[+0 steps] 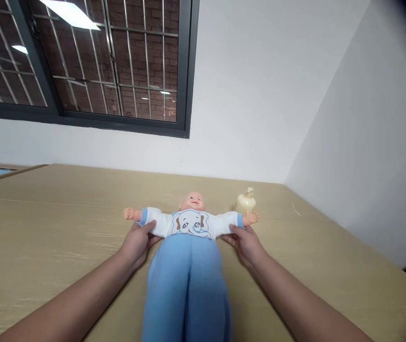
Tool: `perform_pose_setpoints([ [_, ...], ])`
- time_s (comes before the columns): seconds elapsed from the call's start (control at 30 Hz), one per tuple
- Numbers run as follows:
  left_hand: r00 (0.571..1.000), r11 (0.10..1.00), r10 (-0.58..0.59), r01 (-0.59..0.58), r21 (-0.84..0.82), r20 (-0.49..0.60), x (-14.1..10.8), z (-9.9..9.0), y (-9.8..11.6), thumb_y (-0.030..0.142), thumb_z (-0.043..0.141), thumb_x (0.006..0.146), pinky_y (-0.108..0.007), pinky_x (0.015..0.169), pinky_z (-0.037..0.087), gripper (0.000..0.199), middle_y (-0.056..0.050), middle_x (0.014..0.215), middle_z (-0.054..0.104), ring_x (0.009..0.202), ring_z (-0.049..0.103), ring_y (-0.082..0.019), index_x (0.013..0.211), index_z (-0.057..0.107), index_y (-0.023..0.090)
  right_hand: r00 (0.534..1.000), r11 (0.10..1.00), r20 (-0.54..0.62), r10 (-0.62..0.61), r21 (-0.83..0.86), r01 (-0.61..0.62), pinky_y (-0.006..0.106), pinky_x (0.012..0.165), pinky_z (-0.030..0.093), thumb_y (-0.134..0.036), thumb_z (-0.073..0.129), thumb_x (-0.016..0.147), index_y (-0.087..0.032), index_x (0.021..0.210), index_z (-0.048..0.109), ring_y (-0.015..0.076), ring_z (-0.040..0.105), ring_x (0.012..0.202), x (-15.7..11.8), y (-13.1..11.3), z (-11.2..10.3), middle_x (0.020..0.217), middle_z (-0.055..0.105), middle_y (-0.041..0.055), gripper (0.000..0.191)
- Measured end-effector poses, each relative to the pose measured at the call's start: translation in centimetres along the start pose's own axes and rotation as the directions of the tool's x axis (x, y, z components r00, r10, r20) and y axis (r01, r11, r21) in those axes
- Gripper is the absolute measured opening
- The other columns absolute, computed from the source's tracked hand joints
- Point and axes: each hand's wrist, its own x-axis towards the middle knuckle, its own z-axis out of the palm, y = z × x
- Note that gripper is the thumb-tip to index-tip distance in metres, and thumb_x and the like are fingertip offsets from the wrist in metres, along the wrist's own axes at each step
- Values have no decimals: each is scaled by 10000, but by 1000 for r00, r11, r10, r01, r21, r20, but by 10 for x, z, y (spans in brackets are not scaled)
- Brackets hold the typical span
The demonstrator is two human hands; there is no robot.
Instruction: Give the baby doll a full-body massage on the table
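Observation:
A baby doll [190, 225] lies face up with its head toward the wall and its arms spread wide. It wears a white top with blue cuffs and an elephant print, and light blue trousers [186, 285]. My left hand [140, 241] grips the sleeve of the doll's arm on the left, thumb on top and fingers partly underneath. On the right, my right hand [243, 241] pinches the other sleeve near its blue cuff in the same way. Just behind the doll's hand on that side stands a cream-coloured bottle with a pump top [246, 202].
The broad table [63, 213] has a tan, slightly wrinkled covering. A thin pale strand [296, 210] lies on it at the right. White walls [245, 95] rise behind and to the right, with a barred, dark-framed window [117, 61] at the upper left.

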Motion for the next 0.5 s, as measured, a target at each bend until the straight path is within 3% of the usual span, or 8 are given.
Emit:
perform_pose_setpoints([
  [0.17, 989, 978, -146, 141, -156, -19, 7, -4, -1, 86, 557, 914, -447, 873, 633, 256, -238, 1196, 702, 1038, 727, -314, 1160, 618, 47, 976, 941, -50, 214, 280, -192, 417, 939, 610, -66, 616, 789, -131, 1102, 634, 233, 754, 941, 6, 0, 0, 1023, 766, 114, 320],
  [0.3, 987, 970, -158, 154, -189, -6, 12, -8, -5, 76, 557, 912, -440, 884, 632, 270, -239, 1186, 705, 1043, 728, -309, 1175, 611, 43, 967, 918, -65, 246, 337, -210, 413, 959, 604, -54, 602, 798, -128, 1104, 625, 228, 756, 945, 10, 3, -2, 1010, 768, 114, 316],
  [0.4, 994, 985, -109, 106, -139, -10, 10, -6, -5, 95, 585, 896, -419, 889, 628, 281, -219, 1197, 709, 1065, 721, -304, 1171, 630, 60, 986, 953, -40, 160, 267, -144, 431, 990, 585, -101, 645, 803, -136, 1145, 626, 238, 745, 990, 6, 4, 1, 1074, 762, 113, 345],
  [0.5, 996, 996, 74, -76, 45, 40, 1, -2, -1, 189, 665, 868, -414, 929, 601, 343, -168, 1241, 706, 1130, 690, -311, 1202, 642, 114, 996, 995, -11, -88, 53, 89, 484, 995, 572, -225, 715, 820, -177, 1222, 616, 273, 708, 1091, -3, 5, 8, 1185, 734, 103, 417],
])
